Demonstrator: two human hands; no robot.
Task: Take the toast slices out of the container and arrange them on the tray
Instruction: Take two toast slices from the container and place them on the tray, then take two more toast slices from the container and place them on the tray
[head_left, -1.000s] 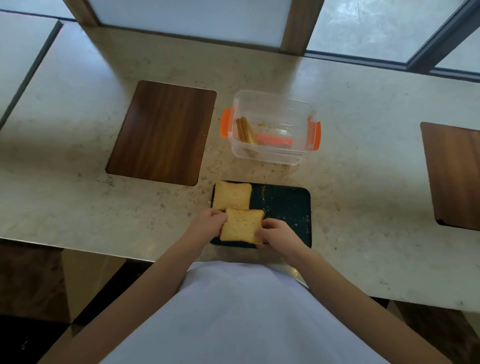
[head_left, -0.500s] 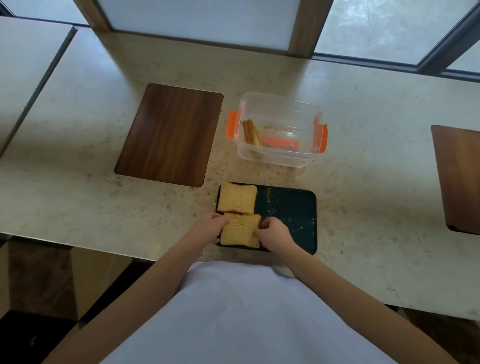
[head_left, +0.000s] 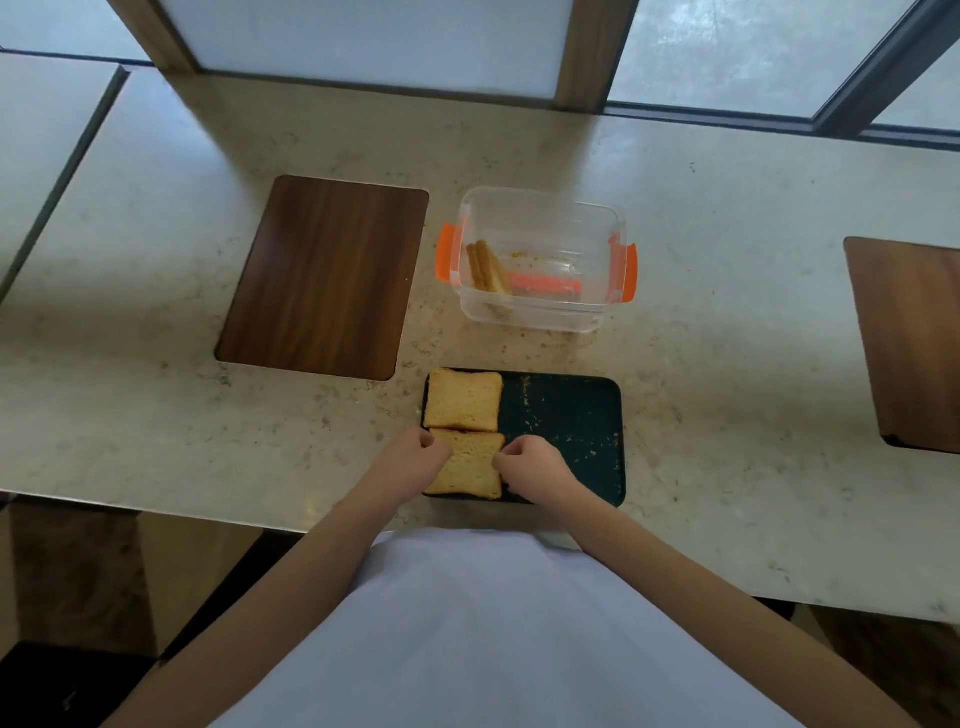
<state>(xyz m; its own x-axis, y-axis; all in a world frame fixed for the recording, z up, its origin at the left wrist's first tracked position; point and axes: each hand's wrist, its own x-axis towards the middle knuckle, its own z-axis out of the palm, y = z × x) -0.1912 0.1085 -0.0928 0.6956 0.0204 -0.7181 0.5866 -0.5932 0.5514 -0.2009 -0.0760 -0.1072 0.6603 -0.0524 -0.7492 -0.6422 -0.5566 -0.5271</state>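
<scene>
Two toast slices lie flat on the dark tray (head_left: 566, 415), low in the middle of the frame. The far toast slice (head_left: 463, 399) fills the tray's upper left corner. The near toast slice (head_left: 471, 464) sits right below it, and their edges touch. They seem packed tight like this so that more slices can fit on the bare right half, where only crumbs lie.

The left hand (head_left: 415, 460) is curled at the near slice's left edge, and the right hand (head_left: 530, 464) is curled at its right edge. The fingers of both hands are bunched and pinch or press the sides of that slice, likely to nudge it straight. I cannot tell if they grip it or only touch it.

The clear container (head_left: 540, 260) with orange clips stands on the table (head_left: 156, 415) just above the tray. More toast slices (head_left: 487, 271) stand on edge in it, leaning at its left side, so the job looks only partly done.
</scene>
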